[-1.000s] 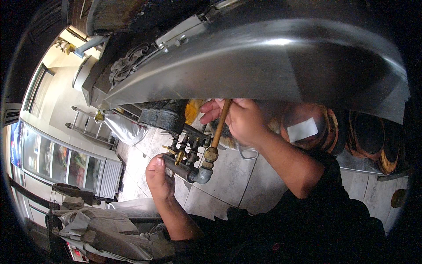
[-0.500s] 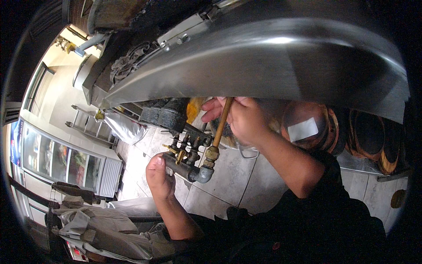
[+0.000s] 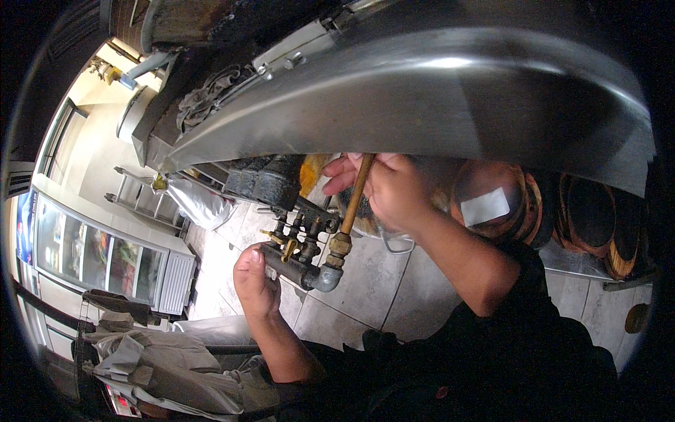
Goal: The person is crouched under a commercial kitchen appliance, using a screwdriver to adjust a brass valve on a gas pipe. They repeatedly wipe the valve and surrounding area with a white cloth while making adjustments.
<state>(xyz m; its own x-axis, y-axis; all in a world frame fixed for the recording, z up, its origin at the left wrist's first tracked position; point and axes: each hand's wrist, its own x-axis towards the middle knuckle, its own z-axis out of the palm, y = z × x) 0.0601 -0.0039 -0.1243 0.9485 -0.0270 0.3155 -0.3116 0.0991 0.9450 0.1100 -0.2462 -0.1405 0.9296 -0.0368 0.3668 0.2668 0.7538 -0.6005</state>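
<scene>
Left hand [image 3: 254, 285]: it is folded, with the thumb laid along the left end of the dark pipe [image 3: 285, 266]; it has hold of this end, although most of its fingers are hidden.
Right hand [image 3: 395, 193]: 2 fingers stretch to the left, behind the brass-coloured tube [image 3: 358, 191]; the steel edge covers its upper part, so I cannot tell whether it is closed on the tube.
Tube fitting [image 3: 339, 246]: of brass, below the right hand, leading into a grey elbow [image 3: 326, 279] to the right of the left hand.
Valves [image 3: 290, 243]: small, standing on the dark pipe, just above the left hand.
Steel panel [image 3: 394, 105]: wide, above the 2 hands.
Black cylinders [image 3: 275, 184]: above the left hand.
Round wooden boards [image 3: 467, 184]: right of the right hand, with white paper [image 3: 485, 206] on the nearest.
Glass-door fridge [image 3: 105, 257]: left of the left hand, well apart.
</scene>
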